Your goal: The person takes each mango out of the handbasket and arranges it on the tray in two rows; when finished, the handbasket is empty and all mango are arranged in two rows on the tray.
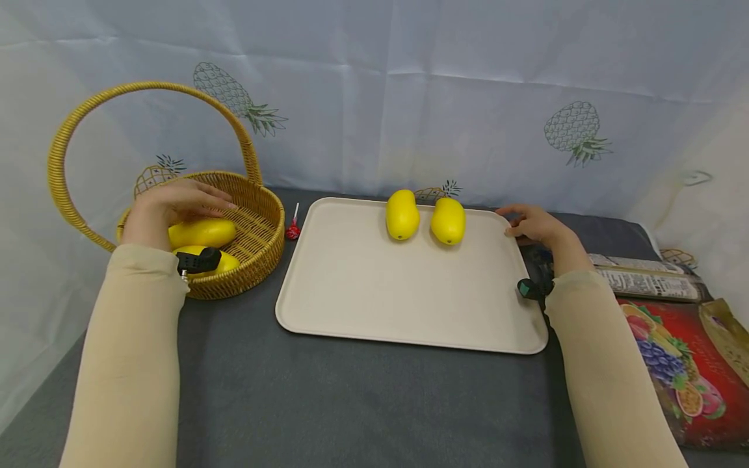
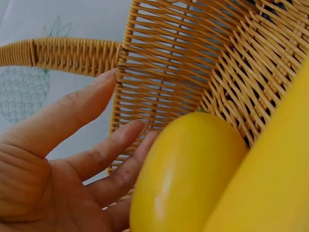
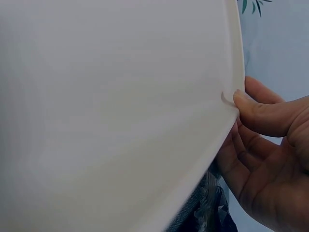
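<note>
In the head view my left hand (image 1: 178,198) reaches into a wicker basket (image 1: 257,263) with a tall arched handle. Two smooth yellow oval fruits lie in it, a rear fruit (image 1: 205,232) below my fingers and a front fruit (image 1: 229,263) partly hidden by my wrist. The left wrist view shows the fingers loosely extended alongside one yellow fruit (image 2: 186,169), with the thumb (image 2: 72,113) held away from it. My right hand (image 3: 270,130) pinches the far right corner of a cream tray (image 1: 404,286), thumb on top of the rim and fingers beneath.
Two more yellow fruits, one on the left (image 1: 402,214) and one on the right (image 1: 448,221), rest at the tray's far edge. A red lollipop (image 1: 293,227) lies between basket and tray. Fruit-printed packaging (image 1: 673,364) stands at the right. A pineapple-patterned cloth (image 1: 374,97) hangs behind.
</note>
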A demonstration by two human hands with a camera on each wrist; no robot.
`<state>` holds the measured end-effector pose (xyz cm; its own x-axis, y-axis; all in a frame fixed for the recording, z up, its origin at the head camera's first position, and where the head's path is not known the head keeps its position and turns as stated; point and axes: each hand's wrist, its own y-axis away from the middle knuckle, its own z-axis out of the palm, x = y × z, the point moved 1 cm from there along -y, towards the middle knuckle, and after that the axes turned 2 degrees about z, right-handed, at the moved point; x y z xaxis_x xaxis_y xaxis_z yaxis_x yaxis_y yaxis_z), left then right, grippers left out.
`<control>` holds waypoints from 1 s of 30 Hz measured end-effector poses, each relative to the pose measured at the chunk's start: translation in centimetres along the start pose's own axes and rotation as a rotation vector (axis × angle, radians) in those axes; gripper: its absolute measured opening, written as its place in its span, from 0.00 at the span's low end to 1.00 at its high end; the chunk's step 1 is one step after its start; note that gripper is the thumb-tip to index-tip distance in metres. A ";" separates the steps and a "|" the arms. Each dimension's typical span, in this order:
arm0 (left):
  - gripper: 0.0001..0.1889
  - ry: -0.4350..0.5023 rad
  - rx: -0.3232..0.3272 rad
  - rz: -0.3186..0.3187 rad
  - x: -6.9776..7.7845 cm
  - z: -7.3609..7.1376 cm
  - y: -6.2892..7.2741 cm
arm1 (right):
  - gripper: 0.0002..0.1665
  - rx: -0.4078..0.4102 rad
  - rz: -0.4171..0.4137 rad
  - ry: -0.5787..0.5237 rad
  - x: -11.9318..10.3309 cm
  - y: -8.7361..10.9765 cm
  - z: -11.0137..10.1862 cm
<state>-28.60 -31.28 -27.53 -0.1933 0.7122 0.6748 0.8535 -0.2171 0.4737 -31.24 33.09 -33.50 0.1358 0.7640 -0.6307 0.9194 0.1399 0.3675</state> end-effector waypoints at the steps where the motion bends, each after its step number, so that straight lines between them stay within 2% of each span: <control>1: 0.43 -0.019 -0.018 -0.002 -0.1 0.0 0.0 | 0.34 0.002 -0.001 0.002 0.0 0.0 0.0; 4: 0.41 -0.060 -0.063 -0.017 -0.3 0.1 0.2 | 0.34 0.001 -0.005 -0.001 -0.1 0.0 0.0; 12: 0.42 -0.190 -0.100 -0.050 -0.8 0.4 0.8 | 0.35 -0.010 -0.016 0.007 0.0 0.0 0.0; 17: 0.44 -0.176 -0.142 -0.086 -1.1 0.5 0.9 | 0.35 -0.007 -0.016 0.002 0.1 -0.1 0.0; 23: 0.44 -0.226 -0.069 -0.043 -1.0 0.8 0.7 | 0.35 -0.012 -0.023 -0.003 0.2 -0.2 0.0; 30: 0.39 -0.265 0.000 0.077 -0.6 1.3 0.2 | 0.36 -0.014 -0.021 -0.001 0.3 -0.2 0.1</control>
<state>-27.66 -30.87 -28.61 0.0056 0.8431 0.5377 0.8606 -0.2779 0.4268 -31.34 33.21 -33.77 0.1169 0.7598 -0.6395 0.9171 0.1646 0.3632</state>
